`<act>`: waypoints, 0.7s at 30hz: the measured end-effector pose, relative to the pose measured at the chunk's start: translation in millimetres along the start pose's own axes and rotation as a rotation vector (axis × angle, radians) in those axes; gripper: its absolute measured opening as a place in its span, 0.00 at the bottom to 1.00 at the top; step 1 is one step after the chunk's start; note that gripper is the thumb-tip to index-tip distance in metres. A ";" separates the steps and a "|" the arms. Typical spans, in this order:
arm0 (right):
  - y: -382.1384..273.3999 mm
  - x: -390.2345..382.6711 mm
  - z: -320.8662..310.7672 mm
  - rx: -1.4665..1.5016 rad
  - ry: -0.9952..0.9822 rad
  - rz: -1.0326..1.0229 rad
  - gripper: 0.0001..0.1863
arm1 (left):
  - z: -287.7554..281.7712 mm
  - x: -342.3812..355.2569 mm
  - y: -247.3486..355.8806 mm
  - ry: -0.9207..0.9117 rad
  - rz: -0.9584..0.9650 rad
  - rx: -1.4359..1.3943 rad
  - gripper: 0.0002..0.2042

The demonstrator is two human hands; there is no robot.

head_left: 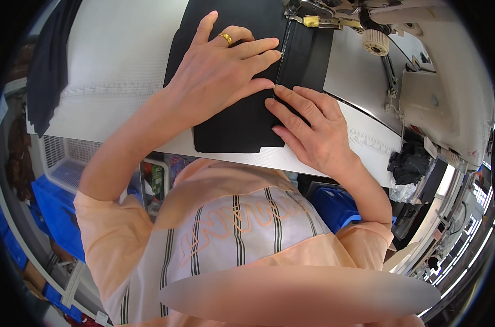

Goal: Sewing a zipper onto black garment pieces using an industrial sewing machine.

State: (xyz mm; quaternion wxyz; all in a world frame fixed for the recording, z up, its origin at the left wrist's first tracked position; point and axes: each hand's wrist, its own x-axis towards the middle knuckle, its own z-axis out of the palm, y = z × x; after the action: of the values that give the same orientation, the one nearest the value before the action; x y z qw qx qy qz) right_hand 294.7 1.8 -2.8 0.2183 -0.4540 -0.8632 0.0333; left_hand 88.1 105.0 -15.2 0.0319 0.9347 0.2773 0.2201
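A piece of black fabric [225, 131] lies on the white table, its far part reaching under the sewing machine [449, 82]. Along it runs a zipper [283, 54] with shiny teeth, toward the presser foot [297, 19]. My left hand [220, 65], a gold ring on one finger, rests flat on the fabric with fingers spread and tips beside the zipper. Just right of the zipper's near end, my right hand [313, 125] touches the fabric with its fingertips, the fingers stretched and apart. The thumbs and fingers of both hands nearly meet at the zipper.
Dark cloth [51, 65] hangs over the table's left side. A black bundle [410, 163] sits at the right, below the machine. Under the table edge are a white basket [68, 158] and blue bins [57, 212]. A ruler strip [111, 87] crosses the tabletop [117, 38].
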 end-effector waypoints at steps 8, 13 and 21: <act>15.1 9.6 -0.5 -0.045 -0.029 0.002 0.24 | -0.7 19.8 -12.8 -0.020 0.040 0.047 0.19; 29.6 20.3 0.3 -0.043 0.008 -0.031 0.25 | 0.9 32.6 -21.6 0.021 0.019 -0.121 0.18; 49.1 30.4 4.5 -0.070 0.021 -0.052 0.25 | 17.7 34.8 -29.4 0.117 0.124 0.155 0.16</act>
State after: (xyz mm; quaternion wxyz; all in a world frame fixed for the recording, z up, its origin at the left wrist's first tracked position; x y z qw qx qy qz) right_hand 315.6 55.4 -8.9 0.2120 -0.4393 -0.8729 -0.0075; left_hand 106.9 149.5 -22.7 -0.0703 0.9352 0.2365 0.2539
